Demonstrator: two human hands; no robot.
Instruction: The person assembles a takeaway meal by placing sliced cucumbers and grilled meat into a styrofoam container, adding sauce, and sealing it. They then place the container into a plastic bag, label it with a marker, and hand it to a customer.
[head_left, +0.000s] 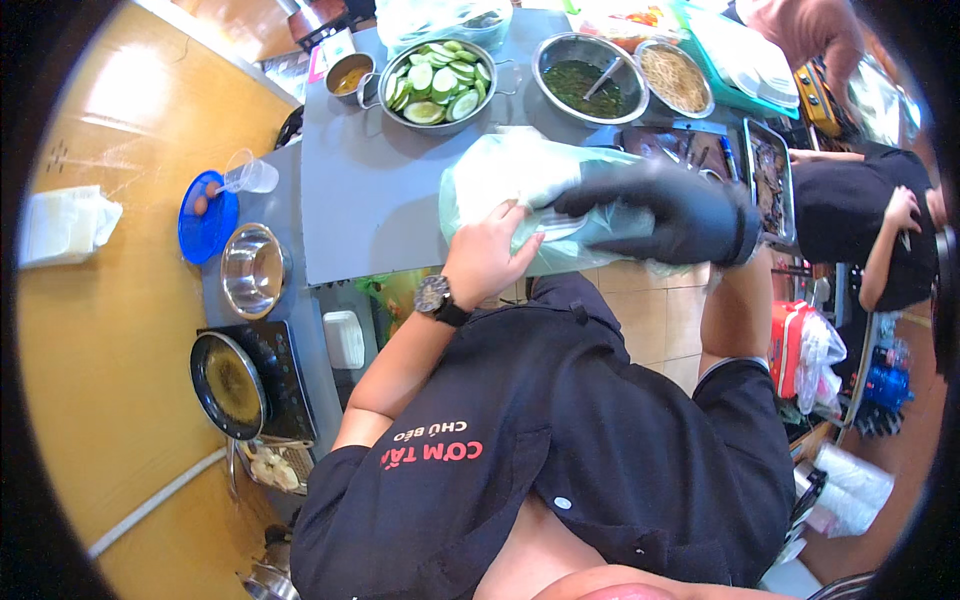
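In front of me, at the edge of the grey table (360, 225), lies a pale green plastic bag (469, 176) with white contents that I cannot make out clearly. My left hand (491, 251), bare and with a black watch (439, 298) on its wrist, rests on the near side of the bag, its fingers touching the plastic. My right hand (660, 214) wears a black glove and reaches across the bag's right part. It is blurred, its thumb and fingers spread around a fold of the bag; whether it grips the plastic is unclear.
Along the table's far side stand a pot of sliced cucumbers (439, 82), a bowl of green-flecked liquid (589, 79) and a bowl of shredded food (675, 79). A tray of meat (770, 180) is at right, near another person (855, 217). A frying pan (229, 385) sits at left.
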